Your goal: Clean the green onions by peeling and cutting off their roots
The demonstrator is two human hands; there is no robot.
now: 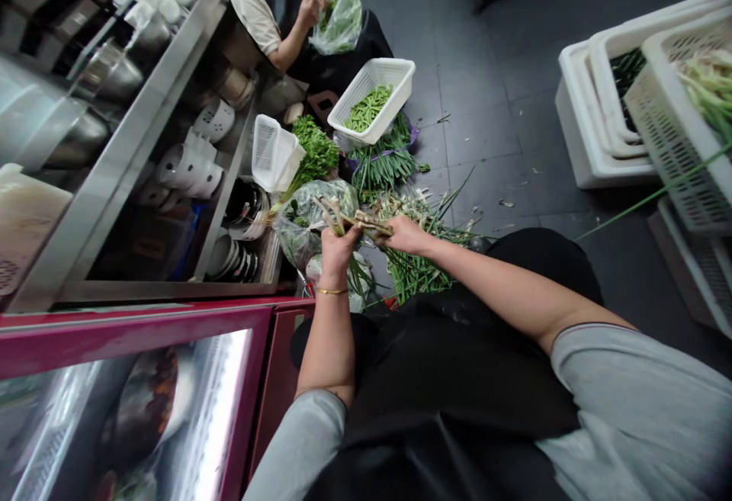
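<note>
My left hand (338,249) is closed around a small bunch of green onions (332,215), white ends up, with green leaves hanging below the fist. Close beside it on the right, my right hand (408,236) is closed on the brownish root ends of some green onions (371,223). Both hands are nearly touching, above the floor and in front of my black apron (457,379). Under my right hand lies a loose heap of green onions (420,276) with pale peelings. A clear plastic bag of greens (297,238) sits just beyond my left hand.
A co-worker (286,20) sits ahead, hands in a bag of greens (338,24). Nearby stand a white basket of green pods (371,108) and leafy herbs (314,146). Steel shelving (131,112) and a red-framed display fridge (252,379) flank my left; white crates (583,120) stand right.
</note>
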